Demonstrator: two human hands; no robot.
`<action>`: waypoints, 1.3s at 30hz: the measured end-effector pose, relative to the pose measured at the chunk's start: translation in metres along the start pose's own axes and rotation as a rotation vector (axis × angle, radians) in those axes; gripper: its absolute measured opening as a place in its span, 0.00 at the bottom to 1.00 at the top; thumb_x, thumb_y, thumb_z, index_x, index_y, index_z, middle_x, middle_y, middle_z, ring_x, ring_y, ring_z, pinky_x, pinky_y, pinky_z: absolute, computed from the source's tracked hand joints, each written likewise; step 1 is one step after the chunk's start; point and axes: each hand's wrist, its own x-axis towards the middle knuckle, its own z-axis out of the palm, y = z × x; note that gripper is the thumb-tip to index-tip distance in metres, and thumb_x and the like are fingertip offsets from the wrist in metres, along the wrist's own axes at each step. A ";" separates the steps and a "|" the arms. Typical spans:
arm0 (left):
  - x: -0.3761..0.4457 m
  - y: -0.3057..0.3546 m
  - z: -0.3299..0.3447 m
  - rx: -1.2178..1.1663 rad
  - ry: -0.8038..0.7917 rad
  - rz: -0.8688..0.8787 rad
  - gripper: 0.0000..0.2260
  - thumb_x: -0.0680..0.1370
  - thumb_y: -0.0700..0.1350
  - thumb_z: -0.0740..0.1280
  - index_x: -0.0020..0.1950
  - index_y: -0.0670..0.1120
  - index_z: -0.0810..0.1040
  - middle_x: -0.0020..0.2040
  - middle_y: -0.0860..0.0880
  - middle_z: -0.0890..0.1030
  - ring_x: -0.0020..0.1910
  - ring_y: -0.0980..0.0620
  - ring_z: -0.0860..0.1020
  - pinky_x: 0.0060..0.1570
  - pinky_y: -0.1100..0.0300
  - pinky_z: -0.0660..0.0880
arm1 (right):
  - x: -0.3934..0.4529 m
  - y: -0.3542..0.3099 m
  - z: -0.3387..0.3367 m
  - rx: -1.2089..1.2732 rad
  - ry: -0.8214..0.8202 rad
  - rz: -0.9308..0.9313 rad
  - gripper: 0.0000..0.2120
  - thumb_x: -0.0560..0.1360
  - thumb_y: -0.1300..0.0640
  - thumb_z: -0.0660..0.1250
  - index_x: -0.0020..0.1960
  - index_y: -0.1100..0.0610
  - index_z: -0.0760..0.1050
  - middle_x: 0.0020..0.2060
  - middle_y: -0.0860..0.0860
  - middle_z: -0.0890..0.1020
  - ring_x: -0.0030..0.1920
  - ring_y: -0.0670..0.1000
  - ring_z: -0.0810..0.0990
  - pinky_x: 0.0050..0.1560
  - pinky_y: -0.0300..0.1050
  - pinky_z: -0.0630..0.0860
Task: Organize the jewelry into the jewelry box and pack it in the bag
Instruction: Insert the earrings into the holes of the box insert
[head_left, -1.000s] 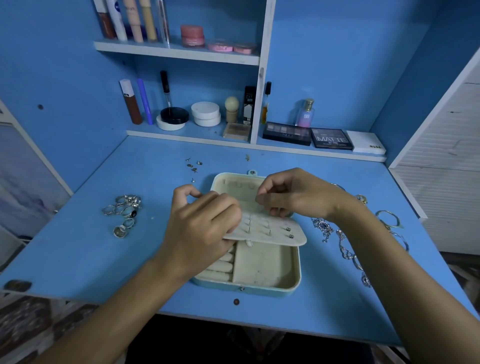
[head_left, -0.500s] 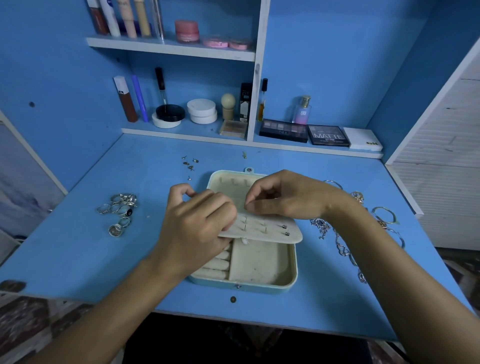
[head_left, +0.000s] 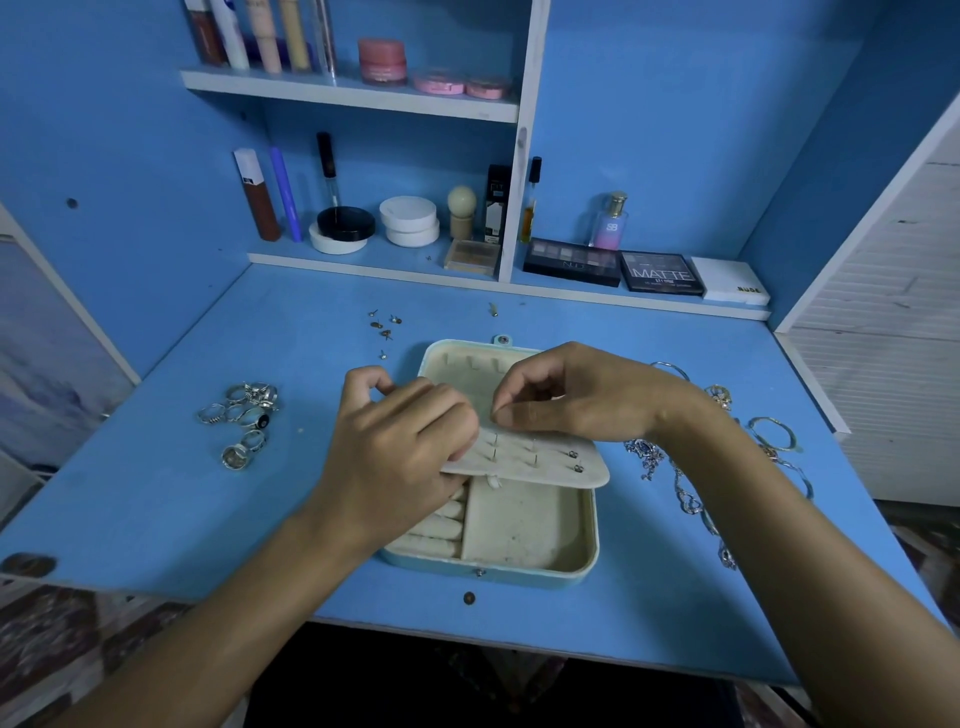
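A blue-painted alcove with white-edged shelves of cosmetics (head_left: 410, 221) backs a blue worktop (head_left: 156, 499), where an open pale-green jewelry box with a cream lining (head_left: 524, 535) lies near the front edge. The left hand (head_left: 395, 457) grips the left side of the cream earring panel (head_left: 540, 457) that stands across the box, fingers curled round its edge. The right hand (head_left: 576, 395) pinches thumb and forefinger together just over the panel's upper rows; whatever it holds is too small to make out, probably an earring. By my reading the work is at an early stage: a few studs already sit in the panel's right end, yet loose small stud earrings (head_left: 385, 327) lie beyond the box, a cluster of silver rings (head_left: 244, 415) waits well to the left, and the tangled silver chains and bangles (head_left: 701, 467) lie to the right. No bag is visible, so packing is not yet begun.
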 end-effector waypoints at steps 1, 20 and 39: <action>0.000 0.000 0.000 0.001 0.001 0.000 0.22 0.58 0.29 0.65 0.38 0.52 0.60 0.33 0.52 0.76 0.32 0.48 0.76 0.43 0.52 0.62 | 0.000 0.000 0.000 0.002 -0.001 0.000 0.02 0.77 0.49 0.71 0.47 0.46 0.83 0.45 0.56 0.83 0.41 0.48 0.76 0.54 0.56 0.77; 0.001 0.001 -0.002 -0.005 0.004 -0.006 0.18 0.57 0.29 0.65 0.34 0.49 0.64 0.32 0.52 0.76 0.31 0.47 0.75 0.42 0.51 0.61 | -0.002 0.000 0.001 -0.010 -0.001 0.000 0.02 0.77 0.49 0.71 0.47 0.45 0.83 0.46 0.55 0.83 0.45 0.56 0.78 0.55 0.55 0.77; 0.003 0.002 -0.002 0.013 0.002 -0.004 0.19 0.56 0.29 0.63 0.35 0.50 0.62 0.33 0.52 0.76 0.29 0.48 0.74 0.37 0.51 0.59 | -0.002 -0.012 -0.003 -0.165 -0.051 0.008 0.03 0.76 0.48 0.70 0.46 0.44 0.82 0.43 0.49 0.84 0.47 0.52 0.81 0.57 0.56 0.78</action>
